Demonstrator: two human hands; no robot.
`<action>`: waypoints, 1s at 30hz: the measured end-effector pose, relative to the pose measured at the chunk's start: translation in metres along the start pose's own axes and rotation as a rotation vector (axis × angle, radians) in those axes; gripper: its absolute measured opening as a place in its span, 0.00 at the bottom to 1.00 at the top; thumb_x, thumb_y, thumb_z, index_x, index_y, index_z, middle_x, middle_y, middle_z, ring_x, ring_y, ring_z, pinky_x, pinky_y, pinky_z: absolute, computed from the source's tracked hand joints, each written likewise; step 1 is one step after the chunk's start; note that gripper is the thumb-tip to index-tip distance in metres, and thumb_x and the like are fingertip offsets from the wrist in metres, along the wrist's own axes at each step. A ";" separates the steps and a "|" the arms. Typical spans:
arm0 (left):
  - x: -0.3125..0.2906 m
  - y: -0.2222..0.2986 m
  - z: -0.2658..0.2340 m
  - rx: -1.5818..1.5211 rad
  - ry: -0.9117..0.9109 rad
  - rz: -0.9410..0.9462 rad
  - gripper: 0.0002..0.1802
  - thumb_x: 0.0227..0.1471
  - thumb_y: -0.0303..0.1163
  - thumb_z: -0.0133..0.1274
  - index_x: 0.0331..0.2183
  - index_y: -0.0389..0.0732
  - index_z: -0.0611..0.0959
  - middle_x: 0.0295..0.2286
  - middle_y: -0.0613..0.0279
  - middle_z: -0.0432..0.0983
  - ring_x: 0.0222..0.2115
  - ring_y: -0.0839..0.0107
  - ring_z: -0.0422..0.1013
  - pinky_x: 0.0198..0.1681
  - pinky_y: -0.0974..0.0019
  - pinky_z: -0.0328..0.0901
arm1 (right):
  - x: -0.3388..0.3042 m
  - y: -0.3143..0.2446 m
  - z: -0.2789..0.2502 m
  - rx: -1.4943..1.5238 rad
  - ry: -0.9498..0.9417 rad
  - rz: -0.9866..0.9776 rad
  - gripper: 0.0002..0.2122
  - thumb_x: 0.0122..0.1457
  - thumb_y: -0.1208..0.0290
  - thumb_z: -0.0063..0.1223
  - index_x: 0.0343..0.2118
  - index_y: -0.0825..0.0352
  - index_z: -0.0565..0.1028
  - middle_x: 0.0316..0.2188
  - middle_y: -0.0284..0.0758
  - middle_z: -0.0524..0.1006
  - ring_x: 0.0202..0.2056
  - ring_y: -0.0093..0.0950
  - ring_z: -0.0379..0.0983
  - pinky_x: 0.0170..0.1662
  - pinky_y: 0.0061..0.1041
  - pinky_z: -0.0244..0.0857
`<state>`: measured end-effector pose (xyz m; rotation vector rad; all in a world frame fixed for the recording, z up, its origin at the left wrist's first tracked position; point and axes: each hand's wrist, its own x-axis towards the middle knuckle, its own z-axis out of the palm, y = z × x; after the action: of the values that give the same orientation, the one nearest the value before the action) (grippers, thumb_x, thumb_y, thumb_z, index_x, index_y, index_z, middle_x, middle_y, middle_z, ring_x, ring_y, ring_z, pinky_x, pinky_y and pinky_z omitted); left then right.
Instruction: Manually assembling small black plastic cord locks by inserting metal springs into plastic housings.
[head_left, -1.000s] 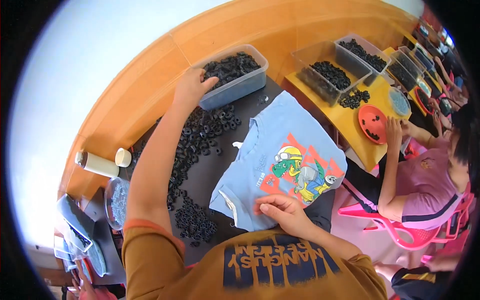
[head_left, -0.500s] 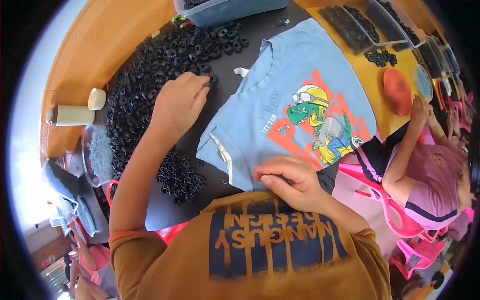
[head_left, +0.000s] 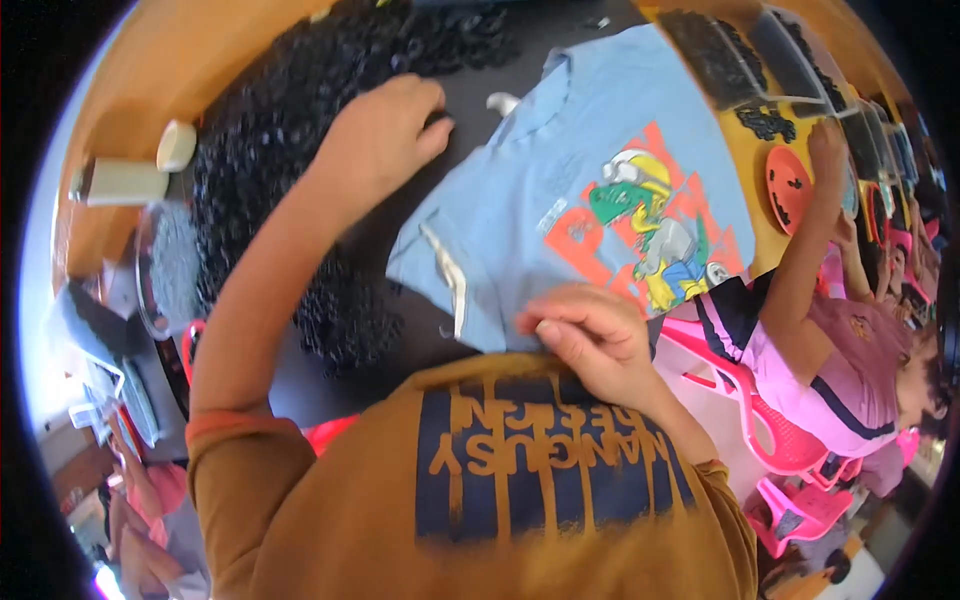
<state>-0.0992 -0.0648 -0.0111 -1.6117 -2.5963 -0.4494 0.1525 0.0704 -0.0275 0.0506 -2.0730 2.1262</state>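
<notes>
A large heap of small black plastic parts (head_left: pixel 255 165) spreads over the dark table, blurred by motion. My left hand (head_left: pixel 385 135) is over the heap's right edge, its fingers curled and the thumb bent toward them. Whatever lies between those fingertips is too dark and smeared to make out. Flat on the table to the right is a light blue T-shirt (head_left: pixel 510 205) with a cartoon dinosaur print. Above its lower edge, close to my body, my right hand (head_left: pixel 595 335) has curled fingers with the thumb pressed near them; anything inside is hidden.
At the left stand a pale cylindrical container (head_left: pixel 125 183) and a round clear tray (head_left: pixel 150 265) of small bluish pieces. Across at the right, a co-worker's arm (head_left: pixel 800 265) reaches over a yellow tabletop beside a red plate (head_left: pixel 780 170) and clear bins (head_left: pixel 800 62) of black parts.
My left hand has moved farther away along the heap's edge. My right hand stays nearly in place. The view has shifted, and the co-worker's arm reaches farther forward.
</notes>
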 end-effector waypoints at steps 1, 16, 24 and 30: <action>-0.002 0.005 -0.009 -0.172 -0.045 -0.097 0.11 0.47 0.31 0.51 0.32 0.35 0.75 0.26 0.57 0.70 0.27 0.65 0.69 0.31 0.65 0.64 | 0.002 0.001 -0.002 0.015 0.007 -0.003 0.07 0.54 0.80 0.51 0.36 0.71 0.75 0.29 0.36 0.77 0.30 0.26 0.73 0.33 0.22 0.64; -0.125 0.039 -0.047 -2.138 0.249 -0.840 0.17 0.51 0.30 0.39 0.41 0.31 0.70 0.28 0.60 0.67 0.21 0.74 0.62 0.25 0.72 0.58 | 0.002 -0.002 0.012 0.129 0.011 0.164 0.08 0.57 0.81 0.48 0.40 0.72 0.74 0.32 0.36 0.76 0.34 0.23 0.71 0.38 0.19 0.64; -0.137 0.071 -0.031 -0.310 0.059 -0.418 0.10 0.41 0.29 0.57 0.29 0.39 0.76 0.24 0.57 0.67 0.23 0.58 0.67 0.23 0.64 0.62 | 0.005 0.001 0.015 0.098 0.028 0.177 0.08 0.58 0.81 0.47 0.40 0.73 0.74 0.33 0.36 0.75 0.34 0.22 0.71 0.37 0.18 0.64; -0.130 0.071 -0.019 -0.118 0.028 -0.375 0.10 0.40 0.29 0.58 0.27 0.39 0.74 0.25 0.58 0.66 0.22 0.59 0.68 0.24 0.62 0.63 | 0.002 0.003 0.012 0.114 0.038 0.145 0.08 0.57 0.81 0.47 0.39 0.72 0.74 0.32 0.35 0.75 0.33 0.22 0.71 0.37 0.18 0.64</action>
<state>0.0209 -0.1532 -0.0034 -1.1285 -2.9029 -0.6500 0.1488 0.0585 -0.0293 -0.1279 -1.9881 2.3087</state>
